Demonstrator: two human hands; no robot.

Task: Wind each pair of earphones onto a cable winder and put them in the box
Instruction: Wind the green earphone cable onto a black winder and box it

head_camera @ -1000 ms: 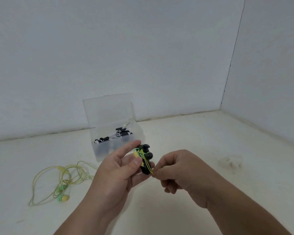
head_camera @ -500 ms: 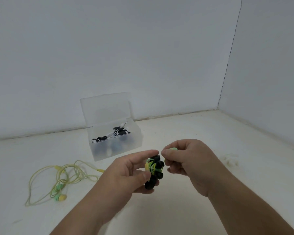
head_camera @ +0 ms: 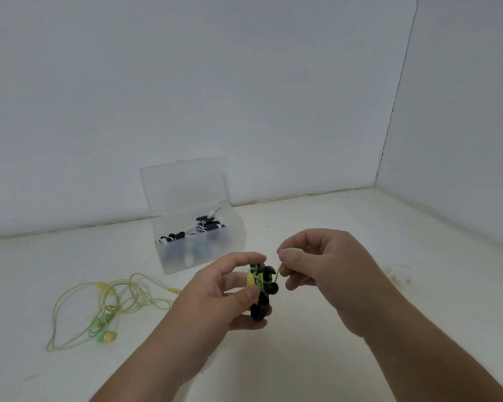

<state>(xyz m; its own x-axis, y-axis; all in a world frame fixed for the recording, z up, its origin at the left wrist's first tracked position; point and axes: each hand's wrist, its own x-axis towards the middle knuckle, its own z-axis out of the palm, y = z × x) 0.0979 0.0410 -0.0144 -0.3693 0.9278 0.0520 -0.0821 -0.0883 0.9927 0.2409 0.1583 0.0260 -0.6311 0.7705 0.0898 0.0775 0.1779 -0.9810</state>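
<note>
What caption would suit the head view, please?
Left hand grips a black cable winder; right hand pinches the yellow earphone cable, open box behind.

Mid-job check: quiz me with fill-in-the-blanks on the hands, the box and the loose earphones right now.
The left hand holds a winder coloured ____.
The right hand pinches the cable coming off the ____.
The box stands with its lid ____.
Loose earphones lie on the floor to the box's ____.
Missing words: black; winder; open; left.
</note>
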